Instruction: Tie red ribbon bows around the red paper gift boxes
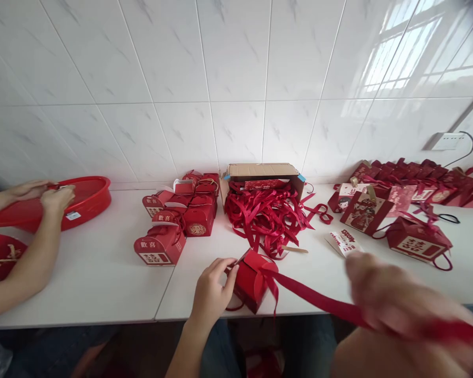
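My left hand (211, 294) pinches the small red paper box (249, 286) steady; right hand (382, 299), four o'clock, grips its red satin ribbon (319, 299) taut.

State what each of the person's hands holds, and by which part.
Left hand grips the red box at its upper left corner; right hand, blurred, grips the red ribbon along its free length.

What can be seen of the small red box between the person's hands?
The red box looks like glossy card, small, with a folded flap top. It stands tilted at the front edge of the white table. The left hand holds its left side. A red ribbon runs from its top to the blurred right hand.
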The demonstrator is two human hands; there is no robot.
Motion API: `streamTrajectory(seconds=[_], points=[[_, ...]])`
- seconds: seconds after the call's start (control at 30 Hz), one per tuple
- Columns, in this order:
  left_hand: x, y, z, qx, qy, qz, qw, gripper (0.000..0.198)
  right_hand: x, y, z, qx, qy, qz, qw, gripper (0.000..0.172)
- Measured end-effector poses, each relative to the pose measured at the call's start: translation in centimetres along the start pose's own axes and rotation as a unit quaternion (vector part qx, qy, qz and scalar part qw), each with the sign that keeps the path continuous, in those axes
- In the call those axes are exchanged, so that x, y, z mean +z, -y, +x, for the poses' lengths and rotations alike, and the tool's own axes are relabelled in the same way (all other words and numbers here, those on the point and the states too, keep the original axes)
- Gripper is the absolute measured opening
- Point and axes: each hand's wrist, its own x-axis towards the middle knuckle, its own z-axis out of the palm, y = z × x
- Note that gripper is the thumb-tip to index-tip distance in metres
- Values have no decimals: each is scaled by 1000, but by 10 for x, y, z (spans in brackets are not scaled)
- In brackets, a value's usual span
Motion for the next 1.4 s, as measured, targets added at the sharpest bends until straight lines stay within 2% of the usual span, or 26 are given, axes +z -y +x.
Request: streamTrajectory(seconds=[0.03, 0.1, 0.17, 0.2, 0.27, 0.33, 0.5, 0.77, 0.87, 1.0, 1.07, 1.13, 1.2, 1.23, 1.3, 1.37, 1.4], points=[[0, -1, 0, -20, -13, -12, 1000, 20, 9, -10, 5, 20, 25, -19, 999, 34], [0, -3, 0, -59, -31, -30, 997, 22, 33, -35, 15, 109, 126, -83, 983, 28], [0, -5, 0, -82, -37, -45, 995, 25, 57, -62, 22, 168, 240, -161, 942, 35], [0, -5, -1, -88, -41, -50, 994, 26, 66, -75, 22, 191, 278, -197, 921, 36], [0, -6, -2, -91, -45, -60, 993, 27, 79, -93, 19, 221, 325, -242, 887, 36], [1, -6, -3, -93, -46, -72, 992, 27, 86, -104, 13, 235, 344, -263, 870, 34], [2, -10, -7, -96, -42, -93, 990, 30, 88, -107, 8, 244, 356, -278, 858, 33], [-3, -12, 1, -129, 1, -140, 982, 39, 88, -103, 12, 217, 369, -263, 864, 32], [-1, -8, 8, -92, -2, -138, 986, 29, 88, -103, 11, 212, 370, -260, 867, 30], [5, -3, 15, -59, -26, -129, 990, 20, 88, -104, 10, 192, 361, -229, 883, 29], [4, 6, 16, -72, -53, -114, 989, 21, 84, -105, 9, 180, 332, -197, 905, 22], [-5, 21, 15, -110, -100, -86, 985, 23, 73, -104, 8, 169, 273, -163, 933, 18], [-22, 43, 10, -164, -170, -43, 971, 26, 55, -99, 4, 170, 207, -136, 954, 21], [-34, 55, 7, -197, -223, -13, 955, 27, 45, -95, 0, 182, 188, -127, 957, 23], [-58, 76, -2, -251, -303, 51, 918, 29, 23, -87, -10, 237, 189, -106, 947, 29], [-79, 87, -12, -286, -359, 68, 885, 31, 6, -82, -26, 313, 226, -67, 920, 33], [-85, 87, -17, -302, -370, 52, 877, 33, 0, -81, -35, 349, 248, -44, 903, 34]])
